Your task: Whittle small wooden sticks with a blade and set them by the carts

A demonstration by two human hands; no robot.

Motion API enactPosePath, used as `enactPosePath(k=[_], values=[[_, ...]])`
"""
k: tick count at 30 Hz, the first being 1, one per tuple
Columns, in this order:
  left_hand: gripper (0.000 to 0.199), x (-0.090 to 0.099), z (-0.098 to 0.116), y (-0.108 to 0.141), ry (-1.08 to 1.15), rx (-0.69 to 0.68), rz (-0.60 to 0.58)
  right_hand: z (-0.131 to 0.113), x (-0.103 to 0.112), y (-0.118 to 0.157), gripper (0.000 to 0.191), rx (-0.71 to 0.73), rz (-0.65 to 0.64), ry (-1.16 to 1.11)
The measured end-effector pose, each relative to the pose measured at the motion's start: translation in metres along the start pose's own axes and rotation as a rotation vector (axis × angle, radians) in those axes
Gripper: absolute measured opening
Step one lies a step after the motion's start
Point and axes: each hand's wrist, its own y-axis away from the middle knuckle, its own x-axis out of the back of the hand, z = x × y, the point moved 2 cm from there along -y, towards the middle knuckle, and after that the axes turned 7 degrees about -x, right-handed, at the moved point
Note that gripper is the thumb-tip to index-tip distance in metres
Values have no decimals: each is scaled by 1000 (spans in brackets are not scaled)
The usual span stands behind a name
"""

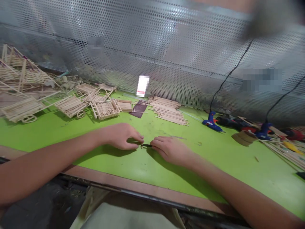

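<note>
Over the green tabletop [133, 165], near its front edge, both my hands work close together. My right hand [170, 148] is closed around a thin black tool [146, 145], whose tip points left; most of it is hidden in the fingers, so its kind cannot be made out. Tiny pale bits [141, 146] lie by that tip. My left hand [121, 136] is curved, with a gap between thumb and fingers; its fingertips are beside the bits and nothing shows in its grasp. Behind my right hand lies a row of thin wooden sticks [166, 109].
Small wooden stick-built carts [107, 109] stand at the back left beside stacked stick frames [21, 70]. A dark sheet [139, 109] lies mid-table. Two corded blue glue guns [212, 122] and a brown round piece [245, 137] are right. Perforated metal sheeting [152, 41] rises behind.
</note>
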Motion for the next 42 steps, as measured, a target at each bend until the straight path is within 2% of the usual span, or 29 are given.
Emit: enactPosePath(k=[6,12,17,23,33,42], values=[[39,7,7,-1,-139,38,-67,0,-3,-1,21,23,41,-8],[37,18,-2,5,-266,138,-35,-1,-7,-2,18,65,93,-19],[41,19,-6,5,-270,164,-74,-6,-9,-10,19,126,139,-54],[49,21,-6,6,-322,179,-58,-11,-11,-18,18,137,156,-55],[40,22,1,5,-254,255,-116,-17,-9,-20,17,114,115,14],[36,16,-5,8,-282,190,-103,-12,-6,-19,20,123,111,-9]])
